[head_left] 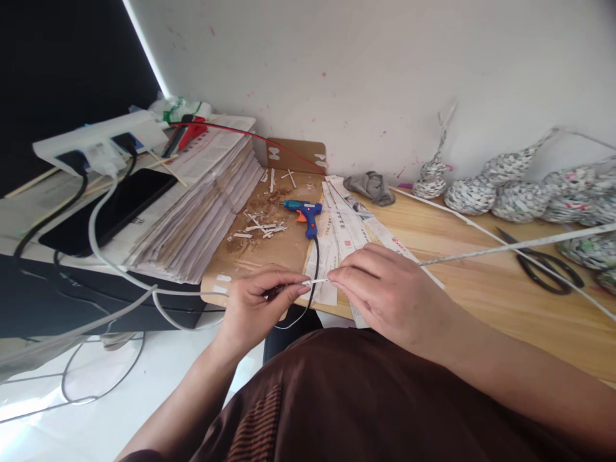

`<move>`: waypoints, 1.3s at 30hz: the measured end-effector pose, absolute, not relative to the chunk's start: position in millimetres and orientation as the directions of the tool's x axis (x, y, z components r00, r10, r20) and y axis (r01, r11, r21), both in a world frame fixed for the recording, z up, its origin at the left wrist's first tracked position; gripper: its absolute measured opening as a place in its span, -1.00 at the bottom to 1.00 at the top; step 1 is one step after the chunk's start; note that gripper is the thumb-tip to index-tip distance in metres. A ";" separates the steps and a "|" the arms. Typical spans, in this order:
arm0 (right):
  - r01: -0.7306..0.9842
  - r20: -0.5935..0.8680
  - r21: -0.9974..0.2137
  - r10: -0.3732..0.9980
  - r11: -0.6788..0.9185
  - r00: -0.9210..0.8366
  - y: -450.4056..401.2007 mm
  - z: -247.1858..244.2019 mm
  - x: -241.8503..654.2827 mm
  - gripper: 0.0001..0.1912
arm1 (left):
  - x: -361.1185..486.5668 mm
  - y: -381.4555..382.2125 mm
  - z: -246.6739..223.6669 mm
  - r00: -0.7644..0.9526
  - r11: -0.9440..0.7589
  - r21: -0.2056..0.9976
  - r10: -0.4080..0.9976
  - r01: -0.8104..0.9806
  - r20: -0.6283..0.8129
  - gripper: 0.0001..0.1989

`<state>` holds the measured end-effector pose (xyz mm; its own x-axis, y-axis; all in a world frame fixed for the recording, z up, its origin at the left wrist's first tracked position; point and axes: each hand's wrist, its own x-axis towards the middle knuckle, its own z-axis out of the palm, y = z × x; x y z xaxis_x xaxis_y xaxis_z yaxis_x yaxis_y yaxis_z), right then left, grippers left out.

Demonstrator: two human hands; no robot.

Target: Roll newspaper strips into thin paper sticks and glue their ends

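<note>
A thin rolled newspaper stick [317, 280] spans the small gap between my two hands, above the table's front edge. My left hand [253, 305] pinches its end between thumb and fingers. On the other side, my right hand [389, 292] has its fingertips closed on the stick, whose long part runs out to the right past the knuckles. Newspaper strips [337, 224] lie fanned out just beyond my right hand. A blue glue gun [312, 221] with an orange trigger rests beside them, its black cord hanging down behind the stick.
Left stands a stack of folded newspapers [202, 205] with a phone [110, 208] and a power strip [101, 144]. White scraps [264, 224] litter the cardboard [298, 186]. Along the wall sit a grey cloth [370, 187] and woven paper gourds [471, 194]. Black scissors [543, 266] lie right.
</note>
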<state>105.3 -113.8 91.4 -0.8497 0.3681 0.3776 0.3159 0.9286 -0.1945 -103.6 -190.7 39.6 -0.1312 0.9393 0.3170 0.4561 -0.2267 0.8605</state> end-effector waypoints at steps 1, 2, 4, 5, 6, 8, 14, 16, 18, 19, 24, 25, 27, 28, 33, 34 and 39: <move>0.315 0.371 -0.186 0.364 0.931 -0.855 -114.8 91.7 104.6 -0.78 | -103.1 -190.9 39.7 -0.129 -0.230 0.854 0.938 0.466 0.323 -0.88; 0.315 0.363 -0.178 0.360 0.932 -0.859 -115.6 91.9 104.0 -0.78 | -102.4 -191.2 39.8 -0.125 -0.233 0.848 0.937 0.477 0.327 -0.89; 0.319 0.348 -0.171 0.360 0.932 -0.865 -116.8 91.7 102.9 -0.79 | -101.1 -191.8 39.8 -0.119 -0.238 0.835 0.934 0.496 0.337 -0.89; 0.322 0.339 -0.174 0.363 0.931 -0.868 -117.1 91.4 102.4 -0.79 | -100.4 -192.1 39.7 -0.118 -0.241 0.831 0.932 0.502 0.342 -0.89; 0.324 0.330 -0.179 0.367 0.929 -0.870 -117.4 90.8 101.9 -0.80 | -99.7 -192.2 39.5 -0.116 -0.245 0.827 0.931 0.505 0.347 -0.90; 0.325 0.316 -0.197 0.374 0.925 -0.872 -117.9 89.5 100.8 -0.81 | -98.3 -192.0 39.2 -0.110 -0.248 0.828 0.932 0.504 0.345 -0.90; 0.327 0.303 -0.218 0.382 0.920 -0.873 -118.8 88.0 99.7 -0.83 | -95.2 -190.1 40.4 -0.089 -0.252 0.824 0.936 0.507 0.341 -0.92; 0.349 0.280 -0.201 0.395 0.915 -0.875 -118.0 89.1 101.5 -0.84 | -95.0 -190.0 40.7 -0.093 -0.248 0.825 0.936 0.509 0.338 -0.92; 0.378 0.249 -0.192 0.417 0.906 -0.874 -117.0 90.4 103.6 -0.86 | -94.9 -190.2 40.7 -0.092 -0.244 0.823 0.938 0.513 0.335 -0.92; 0.385 0.238 -0.191 0.423 0.903 -0.874 -116.7 91.0 104.4 -0.87 | -94.7 -190.4 40.5 -0.091 -0.243 0.821 0.938 0.516 0.335 -0.92; 0.353 0.265 -0.170 0.388 0.920 -0.883 -118.3 91.3 104.2 -0.87 | -92.4 -191.2 39.4 -0.083 -0.238 0.823 0.942 0.515 0.324 -0.93; 0.351 0.274 -0.167 0.385 0.922 -0.881 -119.0 91.1 103.6 -0.86 | -91.8 -191.5 39.3 -0.081 -0.238 0.825 0.943 0.512 0.322 -0.93; 0.350 0.283 -0.159 0.383 0.923 -0.879 -120.4 90.5 102.4 -0.84 | -90.8 -192.0 39.2 -0.073 -0.234 0.828 0.947 0.509 0.313 -0.93; 0.350 0.283 -0.152 0.380 0.924 -0.881 -121.0 90.2 102.0 -0.84 | -90.3 -192.2 39.2 -0.071 -0.231 0.829 0.949 0.509 0.308 -0.92; 0.344 0.280 -0.111 0.362 0.932 -0.889 -123.3 89.0 100.7 -0.83 | -88.3 -191.9 40.2 -0.063 -0.234 0.828 0.950 0.509 0.307 -0.92; 0.346 0.282 -0.108 0.362 0.932 -0.889 -123.7 88.8 100.5 -0.83 | -87.9 -191.6 40.5 -0.060 -0.238 0.827 0.949 0.509 0.310 -0.93; 0.357 0.263 -0.107 0.373 0.928 -0.890 -125.4 87.6 99.9 -0.86 | -86.8 -191.2 40.7 -0.050 -0.256 0.821 0.944 0.510 0.325 -0.92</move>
<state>99.9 -125.4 87.6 -0.8900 0.3726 0.2627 0.3570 0.9280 -0.1066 -86.8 -191.2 40.7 -0.0497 0.9442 0.3255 0.5099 -0.2562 0.8212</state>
